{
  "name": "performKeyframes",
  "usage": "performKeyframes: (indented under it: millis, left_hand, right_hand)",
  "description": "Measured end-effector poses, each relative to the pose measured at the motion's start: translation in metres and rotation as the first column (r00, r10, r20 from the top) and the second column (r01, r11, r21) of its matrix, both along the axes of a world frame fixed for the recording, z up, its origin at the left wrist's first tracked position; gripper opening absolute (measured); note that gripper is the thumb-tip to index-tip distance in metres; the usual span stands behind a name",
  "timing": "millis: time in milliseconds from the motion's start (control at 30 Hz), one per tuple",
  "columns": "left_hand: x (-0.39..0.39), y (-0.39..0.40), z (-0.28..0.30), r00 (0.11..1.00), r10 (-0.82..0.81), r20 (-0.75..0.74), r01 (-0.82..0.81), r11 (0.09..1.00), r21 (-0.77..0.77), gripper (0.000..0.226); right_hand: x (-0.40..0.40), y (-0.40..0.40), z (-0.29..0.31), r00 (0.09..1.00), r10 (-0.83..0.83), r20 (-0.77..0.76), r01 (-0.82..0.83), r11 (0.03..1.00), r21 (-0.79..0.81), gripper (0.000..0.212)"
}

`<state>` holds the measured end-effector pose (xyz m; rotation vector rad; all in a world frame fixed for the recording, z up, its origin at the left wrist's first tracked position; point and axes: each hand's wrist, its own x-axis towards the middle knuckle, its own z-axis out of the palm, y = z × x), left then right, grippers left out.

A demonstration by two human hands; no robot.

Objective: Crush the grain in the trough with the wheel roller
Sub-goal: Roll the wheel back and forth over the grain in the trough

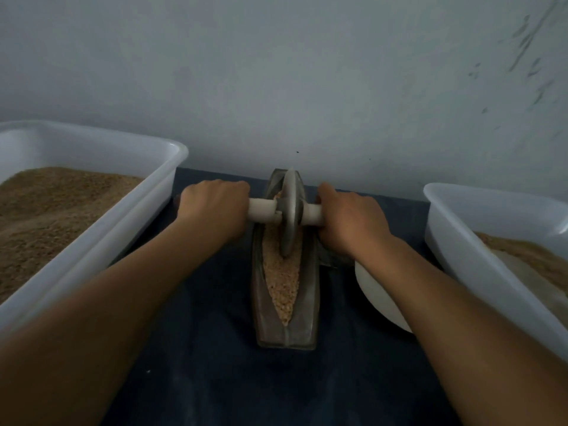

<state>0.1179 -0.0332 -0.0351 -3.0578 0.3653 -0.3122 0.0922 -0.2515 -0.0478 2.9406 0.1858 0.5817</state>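
At the centre of the frame a long, narrow metal trough (309, 290) lies lengthwise on the dark blue tabletop (196, 348), its far end close to the grey wall (276, 72). Pale tan grain (282, 287) fills its boat-shaped channel, tapering to a point at the near end. The wheel roller (290, 210), a grey metal disc, stands upright on its edge in the far half of the trough, its lower rim sunk into the grain. A white axle handle (261, 210) runs through the disc to both sides.

The left hand (213, 207) is curled round the left end of the handle and the right hand (347, 216) round the right end, one on each side of the disc, both forearms reaching in from the lower corners of the frame.

Just right of the trough, partly under the right forearm, sits a white bowl (378, 299). A white plastic tub (129, 222) holding brown ground grain stands at the left edge, and a second white tub (455, 241) with similar contents at the right edge. Strips of bare tabletop separate each tub from the trough, and the near half of the channel lies open in front of the disc.
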Motion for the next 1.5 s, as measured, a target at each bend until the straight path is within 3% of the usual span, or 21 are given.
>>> performKeyframes:
  millis: [300,567,800,933,1067,1233,1500]
  left_hand:
    - [0.032,-0.018,0.007,0.998,-0.001,0.058,-0.003,0.998,0.061,0.032]
    - [0.001,-0.007,0.008,0.996,0.008,-0.09,0.0,0.996,0.084,0.041]
    - [-0.048,0.014,0.004,0.992,-0.121,-0.03,0.123,0.987,0.105,0.035]
    - [-0.064,0.026,0.006,0.984,-0.173,0.05,0.165,0.977,0.133,0.033]
    - [-0.066,0.035,0.007,0.966,-0.235,0.111,0.225,0.97,0.094,0.03]
    - [-0.051,0.023,-0.003,0.971,-0.186,0.15,0.176,0.981,0.077,0.035]
    - [0.0,0.001,0.005,0.999,-0.012,-0.048,0.014,0.999,0.037,0.03]
  right_hand:
    - [0.041,-0.01,0.009,0.974,-0.072,-0.216,0.087,0.994,0.06,0.034]
    - [-0.004,-0.002,-0.003,1.0,0.005,-0.007,-0.005,0.999,0.045,0.031]
    - [-0.069,0.007,-0.007,0.987,0.079,0.137,-0.078,0.997,-0.013,0.022]
    - [-0.093,0.011,-0.006,0.978,0.074,0.193,-0.066,0.997,-0.049,0.027]
    - [-0.097,0.009,-0.008,0.985,0.057,0.162,-0.055,0.998,-0.016,0.03]
    - [-0.074,0.005,-0.013,0.995,0.025,0.094,-0.026,1.0,0.016,0.034]
    - [-0.001,0.002,0.001,0.997,-0.04,-0.068,0.043,0.999,0.033,0.027]
